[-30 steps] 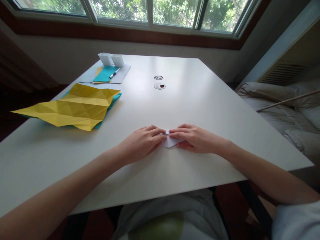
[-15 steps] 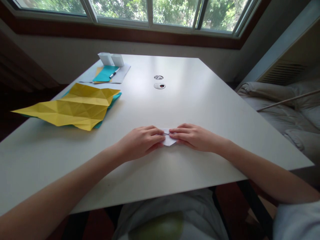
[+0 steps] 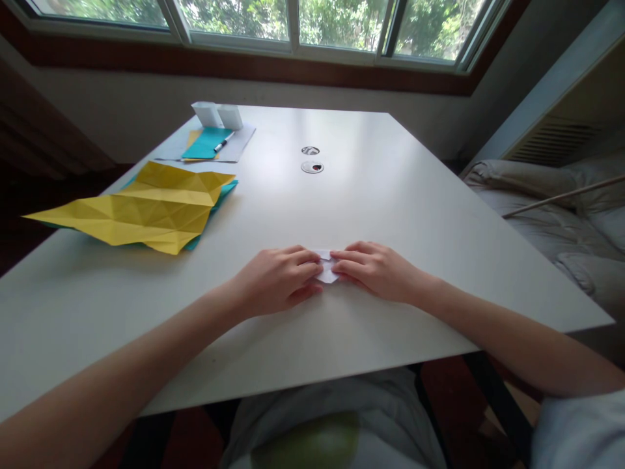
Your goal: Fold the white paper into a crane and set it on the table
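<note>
A small folded sheet of white paper (image 3: 327, 274) lies between my hands near the front of the white table (image 3: 381, 332). My left hand (image 3: 283, 279) has its fingers pressed together on the paper's left side, its thumb just below. From the other side, my right hand (image 3: 375, 270) grips the paper's right part with fingers close together. A fold line crosses the paper's upper part. Both hands cover its left and right ends, so its full outline is hidden.
Creased yellow paper (image 3: 151, 207) lies over teal paper (image 3: 225, 192) at the left. Behind it are a teal sheet (image 3: 208, 143), a pen (image 3: 223, 142), white sheets (image 3: 243, 144) and two white paper pieces (image 3: 219, 116). Two round metal discs (image 3: 311, 167) are set mid-table.
Less of the paper's lower part shows now, its bottom point looking folded or lifted. My left thumb has shifted slightly down and right; my right fingers have moved only a little.
</note>
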A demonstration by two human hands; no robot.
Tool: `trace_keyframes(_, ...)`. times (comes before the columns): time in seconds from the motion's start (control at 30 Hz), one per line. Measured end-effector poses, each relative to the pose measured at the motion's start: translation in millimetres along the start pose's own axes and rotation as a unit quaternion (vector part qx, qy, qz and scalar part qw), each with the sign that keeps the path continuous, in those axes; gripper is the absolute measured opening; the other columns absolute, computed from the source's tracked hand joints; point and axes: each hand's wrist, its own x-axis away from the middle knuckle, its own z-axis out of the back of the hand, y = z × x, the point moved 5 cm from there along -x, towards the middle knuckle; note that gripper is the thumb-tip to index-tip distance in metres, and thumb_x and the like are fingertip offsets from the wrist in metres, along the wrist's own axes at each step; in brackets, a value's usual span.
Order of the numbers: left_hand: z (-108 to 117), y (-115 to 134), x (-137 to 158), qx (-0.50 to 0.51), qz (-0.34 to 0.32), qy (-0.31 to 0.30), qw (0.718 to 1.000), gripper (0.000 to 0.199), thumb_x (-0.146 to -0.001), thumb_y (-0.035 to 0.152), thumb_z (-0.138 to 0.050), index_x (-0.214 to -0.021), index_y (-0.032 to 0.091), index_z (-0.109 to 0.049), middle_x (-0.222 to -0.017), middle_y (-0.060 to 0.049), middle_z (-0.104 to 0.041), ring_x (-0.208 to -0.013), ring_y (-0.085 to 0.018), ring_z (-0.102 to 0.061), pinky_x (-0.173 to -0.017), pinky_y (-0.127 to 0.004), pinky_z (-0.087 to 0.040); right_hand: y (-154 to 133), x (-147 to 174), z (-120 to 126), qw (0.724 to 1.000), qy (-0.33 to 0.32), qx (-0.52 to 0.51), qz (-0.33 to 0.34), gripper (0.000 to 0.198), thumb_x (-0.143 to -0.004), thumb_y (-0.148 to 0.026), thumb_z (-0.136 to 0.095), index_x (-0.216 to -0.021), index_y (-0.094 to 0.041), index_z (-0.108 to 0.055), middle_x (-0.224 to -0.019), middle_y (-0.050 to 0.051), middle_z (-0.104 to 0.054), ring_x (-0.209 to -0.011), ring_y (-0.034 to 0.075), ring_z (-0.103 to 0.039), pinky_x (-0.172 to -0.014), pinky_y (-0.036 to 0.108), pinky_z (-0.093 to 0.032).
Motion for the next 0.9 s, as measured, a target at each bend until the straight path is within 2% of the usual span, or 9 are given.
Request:
trace_keyframes(0.27,-1.9,-1.3,-2.6,-0.008,0.004,0.009,1.0,0.027,-0.092,0.03,-0.038,-0.098,0.022,-0.063,-0.106,-0.003,-0.064,-0.096,-0.017,-0.057,-0.071,-0.026,-0.048,3.1,1.3,-1.9,1.0,0.014,-0.001,0.012,0.024,-0.092,-0.023,-0.039,-0.095,-0.019,-0.062,-0.119,0.004,-0.06,-0.097,0.019,-0.053,-0.08,0.033,-0.048)
trace_keyframes(0.43,-3.5,-4.5,-2.2,0.002,0.015,0.006,1.0,0.024,-0.091,0.026,-0.04,-0.099,0.023,-0.063,-0.106,-0.003,-0.064,-0.097,-0.017,-0.057,-0.072,-0.027,-0.049,-0.6,0.8,1.6,1.0,0.029,0.001,0.009,0.025,-0.089,-0.036,-0.044,-0.09,-0.018,-0.062,-0.118,0.005,-0.06,-0.096,0.02,-0.054,-0.076,0.033,-0.049)
trace_keyframes(0.57,-3.4,-3.7,-1.4,0.015,0.021,0.014,1.0,0.025,-0.091,0.027,-0.04,-0.097,0.023,-0.063,-0.106,-0.003,-0.064,-0.094,-0.017,-0.059,-0.074,-0.028,-0.049,-1.1,-1.8,0.5,0.999,0.039,0.011,-0.013,0.022,-0.091,-0.03,-0.042,-0.084,-0.019,-0.061,-0.113,0.003,-0.063,-0.092,0.018,-0.056,-0.075,0.031,-0.048)
trace_keyframes(0.7,-2.2,-1.9,-1.3,0.01,0.029,0.022,0.999,0.025,-0.09,0.031,-0.041,-0.099,0.023,-0.062,-0.106,-0.002,-0.064,-0.092,-0.018,-0.06,-0.072,-0.029,-0.049,3.6,-4.3,-1.9,0.998,0.034,-0.014,-0.056,0.022,-0.092,-0.026,-0.04,-0.088,-0.019,-0.06,-0.109,0.002,-0.065,-0.093,0.018,-0.057,-0.076,0.03,-0.048)
trace_keyframes(0.9,-1.2,-3.2,-3.7,0.038,0.066,0.028,0.997,0.023,-0.089,0.025,-0.042,-0.087,0.022,-0.064,-0.101,-0.002,-0.066,-0.091,-0.016,-0.059,-0.07,-0.025,-0.047,7.0,-4.4,2.2,0.993,0.023,-0.082,-0.078,0.022,-0.089,-0.035,-0.045,-0.091,-0.02,-0.06,-0.106,0.003,-0.066,-0.093,0.018,-0.057,-0.079,0.03,-0.047)
